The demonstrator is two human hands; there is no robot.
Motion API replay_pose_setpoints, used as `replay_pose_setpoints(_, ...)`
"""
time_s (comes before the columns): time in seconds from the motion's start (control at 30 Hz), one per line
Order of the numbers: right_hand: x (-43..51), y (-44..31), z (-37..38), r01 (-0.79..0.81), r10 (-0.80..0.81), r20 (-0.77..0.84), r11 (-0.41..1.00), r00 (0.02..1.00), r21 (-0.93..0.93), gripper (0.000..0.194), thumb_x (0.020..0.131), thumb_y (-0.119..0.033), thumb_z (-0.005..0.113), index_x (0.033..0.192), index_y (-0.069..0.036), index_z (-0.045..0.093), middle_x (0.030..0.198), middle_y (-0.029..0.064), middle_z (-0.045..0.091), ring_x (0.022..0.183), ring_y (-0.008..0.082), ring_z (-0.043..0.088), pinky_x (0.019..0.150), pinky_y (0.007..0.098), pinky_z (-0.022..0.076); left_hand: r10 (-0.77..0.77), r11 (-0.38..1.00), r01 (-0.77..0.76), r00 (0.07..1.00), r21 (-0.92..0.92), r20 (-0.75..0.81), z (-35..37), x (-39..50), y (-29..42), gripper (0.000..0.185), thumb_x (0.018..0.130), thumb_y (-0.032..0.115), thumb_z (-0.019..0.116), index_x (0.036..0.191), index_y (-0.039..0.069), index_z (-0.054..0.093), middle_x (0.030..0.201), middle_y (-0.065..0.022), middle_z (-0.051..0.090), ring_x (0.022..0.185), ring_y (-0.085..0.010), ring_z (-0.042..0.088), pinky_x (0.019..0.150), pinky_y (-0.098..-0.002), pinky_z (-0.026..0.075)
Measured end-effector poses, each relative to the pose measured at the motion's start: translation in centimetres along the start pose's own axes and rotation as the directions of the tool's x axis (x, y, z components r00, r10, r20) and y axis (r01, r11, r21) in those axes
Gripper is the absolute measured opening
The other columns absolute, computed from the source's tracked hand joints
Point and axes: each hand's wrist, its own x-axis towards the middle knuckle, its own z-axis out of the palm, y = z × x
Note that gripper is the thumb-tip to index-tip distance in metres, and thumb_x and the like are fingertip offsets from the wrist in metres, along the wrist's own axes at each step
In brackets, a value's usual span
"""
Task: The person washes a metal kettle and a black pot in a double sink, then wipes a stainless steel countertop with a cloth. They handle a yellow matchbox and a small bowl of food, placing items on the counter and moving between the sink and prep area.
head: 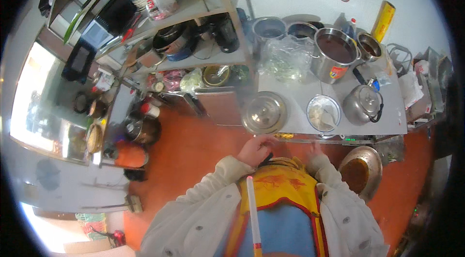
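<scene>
My left hand [257, 149] is at waist height near the front edge of the steel table [294, 122], its fingers curled inward. A motion-blurred right hand [315, 149] hovers close to the same edge. Whether either hand holds something is unclear. A round metal lid [264, 111] lies at the table's left front corner. Between the lid and a metal kettle [363, 102] stands a bowl [323, 111] of white powder with a pale scoop in it. Below my hands hangs a yellow apron [279, 184] with red trim. A cigarette [253, 209] sticks out in front of the camera.
A stockpot [336, 51] of dark liquid and a plastic bag [287, 60] of greens stand farther back. A metal basin [359, 173] with brown contents is low at my right. Shelving [203, 6] rises at left; a cooking pot [141, 130] stands beyond the red floor [192, 140].
</scene>
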Motion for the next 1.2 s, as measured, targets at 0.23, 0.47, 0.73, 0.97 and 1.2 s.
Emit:
replay_pose_setpoints(0.23, -7.8, 8.9, -2.7, -0.263, 0.222, -0.172, 0.927, 0.960, -0.267, 0.046, 0.103, -0.020, 0.066, 0.146, -0.007, 0.057, 0.132, 0.0129, 0.070, 0.114, 0.0263, 0.069, 0.093, 0.0385, 0.0577, -0.082, 0.982, 0.083, 0.997, -0.169, 0.013, -3.7, -2.6, -6.4, 0.042, 0.091, -0.008, 0.044, 0.124, -0.002, 0.070, 0.115, -0.0114, 0.075, 0.107, -0.0188, 0.072, 0.098, -0.0344, 0.057)
replay_pose_setpoints(0.47, -11.0, 9.8, -0.1, -0.334, 0.270, -0.211, 0.855, 0.940, -0.397, 0.044, 0.103, -0.022, 0.066, 0.144, -0.007, 0.060, 0.133, 0.0130, 0.070, 0.118, 0.0264, 0.068, 0.097, 0.0381, 0.0556, -0.101, 0.971, 0.119, 0.990, -0.205, 0.096, -5.8, -2.5, -8.8, 0.037, 0.091, -0.008, 0.045, 0.119, -0.002, 0.070, 0.110, -0.0104, 0.075, 0.100, -0.0190, 0.071, 0.095, -0.0334, 0.058)
replay_pose_setpoints(0.73, -7.8, 7.7, 3.1, -0.249, 0.203, -0.147, 0.841, 0.968, -0.480, 0.042, 0.103, -0.023, 0.067, 0.142, -0.007, 0.063, 0.134, 0.0131, 0.071, 0.122, 0.0265, 0.067, 0.102, 0.0377, 0.0531, -0.144, 0.973, 0.166, 0.980, -0.161, 0.138, -6.7, -3.1, -8.4, 0.040, 0.090, -0.009, 0.045, 0.121, -0.001, 0.069, 0.110, -0.0093, 0.075, 0.097, -0.0186, 0.071, 0.093, -0.0325, 0.057)
replay_pose_setpoints(0.97, -7.2, 8.2, 1.1, -0.241, 0.211, -0.117, 0.835, 0.970, -0.495, 0.041, 0.104, -0.025, 0.067, 0.140, -0.007, 0.065, 0.135, 0.0131, 0.071, 0.126, 0.0267, 0.066, 0.106, 0.0373, 0.0510, -0.155, 0.977, 0.168, 0.982, -0.129, 0.107, -5.9, -2.2, -9.4, 0.042, 0.089, -0.009, 0.046, 0.121, 0.000, 0.072, 0.112, -0.0106, 0.076, 0.102, -0.0190, 0.073, 0.094, -0.0332, 0.058)
replay_pose_setpoints(1.2, -5.4, 13.3, -4.1, -0.121, 0.123, -0.021, 0.910, 0.992, -0.397, 0.040, 0.104, -0.026, 0.067, 0.138, -0.007, 0.068, 0.136, 0.0132, 0.072, 0.129, 0.0268, 0.065, 0.110, 0.0369, 0.0489, -0.182, 0.983, 0.182, 0.982, 0.012, 0.046, -3.8, -0.4, -8.6, 0.045, 0.088, -0.009, 0.046, 0.123, 0.000, 0.072, 0.110, -0.0117, 0.078, 0.102, -0.0215, 0.074, 0.095, -0.0360, 0.059)
